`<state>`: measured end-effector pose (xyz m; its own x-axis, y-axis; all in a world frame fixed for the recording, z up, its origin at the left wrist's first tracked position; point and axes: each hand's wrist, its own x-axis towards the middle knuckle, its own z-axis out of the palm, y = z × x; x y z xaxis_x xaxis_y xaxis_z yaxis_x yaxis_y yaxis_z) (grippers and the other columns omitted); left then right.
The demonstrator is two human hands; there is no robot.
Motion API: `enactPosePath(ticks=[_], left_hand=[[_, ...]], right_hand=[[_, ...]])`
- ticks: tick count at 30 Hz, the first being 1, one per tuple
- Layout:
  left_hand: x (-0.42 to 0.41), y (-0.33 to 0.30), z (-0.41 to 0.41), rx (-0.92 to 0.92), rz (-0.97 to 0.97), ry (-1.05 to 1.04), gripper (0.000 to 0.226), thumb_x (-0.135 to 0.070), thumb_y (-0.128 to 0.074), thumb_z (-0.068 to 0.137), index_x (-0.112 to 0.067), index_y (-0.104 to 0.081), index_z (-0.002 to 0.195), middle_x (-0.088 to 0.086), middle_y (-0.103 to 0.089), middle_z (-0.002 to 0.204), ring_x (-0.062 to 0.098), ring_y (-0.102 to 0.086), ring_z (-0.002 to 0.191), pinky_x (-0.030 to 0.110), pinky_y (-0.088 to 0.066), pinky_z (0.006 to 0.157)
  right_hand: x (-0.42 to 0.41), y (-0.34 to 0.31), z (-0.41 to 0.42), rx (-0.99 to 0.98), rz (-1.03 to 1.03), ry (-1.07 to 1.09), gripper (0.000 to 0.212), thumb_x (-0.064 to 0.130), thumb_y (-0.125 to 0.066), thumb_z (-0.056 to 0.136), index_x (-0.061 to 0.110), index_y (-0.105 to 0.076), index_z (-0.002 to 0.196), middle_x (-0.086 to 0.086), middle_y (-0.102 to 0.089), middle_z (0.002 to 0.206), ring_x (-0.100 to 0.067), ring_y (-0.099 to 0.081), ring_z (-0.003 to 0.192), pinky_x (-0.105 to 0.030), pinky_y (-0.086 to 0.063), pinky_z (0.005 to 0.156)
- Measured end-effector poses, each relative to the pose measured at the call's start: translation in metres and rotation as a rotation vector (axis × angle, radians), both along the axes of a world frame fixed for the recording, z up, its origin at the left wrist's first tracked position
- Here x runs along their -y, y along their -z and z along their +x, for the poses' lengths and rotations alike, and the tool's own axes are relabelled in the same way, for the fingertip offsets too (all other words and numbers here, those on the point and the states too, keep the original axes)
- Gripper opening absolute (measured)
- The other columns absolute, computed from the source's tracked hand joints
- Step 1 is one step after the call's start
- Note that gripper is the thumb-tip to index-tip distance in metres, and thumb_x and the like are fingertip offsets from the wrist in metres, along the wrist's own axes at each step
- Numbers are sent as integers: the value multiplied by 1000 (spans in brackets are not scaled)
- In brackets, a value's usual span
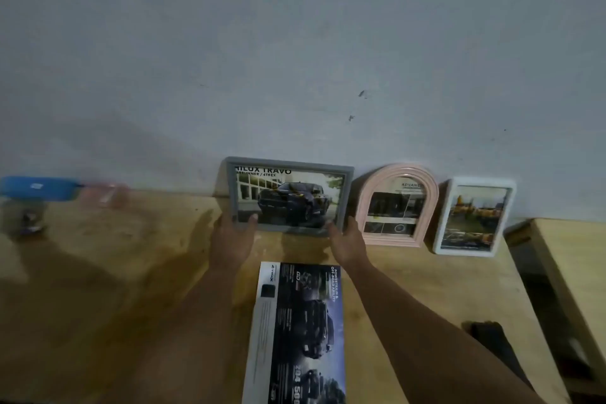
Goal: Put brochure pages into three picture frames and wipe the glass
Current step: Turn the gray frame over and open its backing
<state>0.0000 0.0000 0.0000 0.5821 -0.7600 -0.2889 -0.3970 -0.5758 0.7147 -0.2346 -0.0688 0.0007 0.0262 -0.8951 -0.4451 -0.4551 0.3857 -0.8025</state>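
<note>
A grey rectangular frame [288,163] with a car page inside stands against the wall. My left hand [233,234] holds its lower left corner, thumb on the glass. My right hand [347,239] holds its lower right corner. To the right leans a pink arched frame [398,170] with a page in it, then a white frame [441,223] with a page showing yellow vehicles. The brochure [298,331] lies flat on the wooden table [131,272] between my forearms.
A blue-lidded clear container [29,203] and a pinkish blurred object [105,195] sit at the far left by the wall. A second wooden surface [577,266] lies to the right across a dark gap. A dark object [485,331] lies near the table's right edge.
</note>
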Motion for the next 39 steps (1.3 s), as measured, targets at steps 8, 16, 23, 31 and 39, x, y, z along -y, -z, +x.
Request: enactPosePath(ticks=[8,16,23,31,39], left_hand=[[59,18,28,-243,-119,-110,64,-66,-49,100,-21,-47,145,10,-62,135,34,-60,125,57,-50,106],[78,20,23,-459,-115,-294,92,-89,-37,87,-23,-42,150,10,-58,140,34,-57,127,52,-48,105],[23,-7,17,-688,-303,-432,123,-110,-30,59,-38,-35,158,3,-42,163,26,-39,149,57,-27,123],[-54,-36,-23,-934,-414,-480,104,-90,-23,87,-21,-22,165,11,-27,169,27,-23,158,52,-19,127],[-98,-27,-101,-1156,-199,-256,73,-51,-63,91,-6,-52,146,19,-56,147,33,-60,123,43,-50,97]], right_hand=[[37,47,16,72,54,118,96,71,-60,84,28,-20,159,-5,-46,156,-33,-49,140,-56,-42,114],[36,28,25,151,20,166,94,72,-63,84,30,-23,158,4,-50,143,-21,-52,129,-45,-43,112],[1,-6,17,196,-51,128,79,83,-54,83,38,-44,148,3,-50,135,-18,-54,121,-42,-45,110],[-77,-44,-55,565,115,374,87,92,-44,73,31,-59,134,3,-64,132,-25,-65,114,-49,-57,93],[-150,-37,-186,721,223,557,29,34,-55,97,17,-66,118,-11,-69,111,-34,-62,117,-53,-48,100]])
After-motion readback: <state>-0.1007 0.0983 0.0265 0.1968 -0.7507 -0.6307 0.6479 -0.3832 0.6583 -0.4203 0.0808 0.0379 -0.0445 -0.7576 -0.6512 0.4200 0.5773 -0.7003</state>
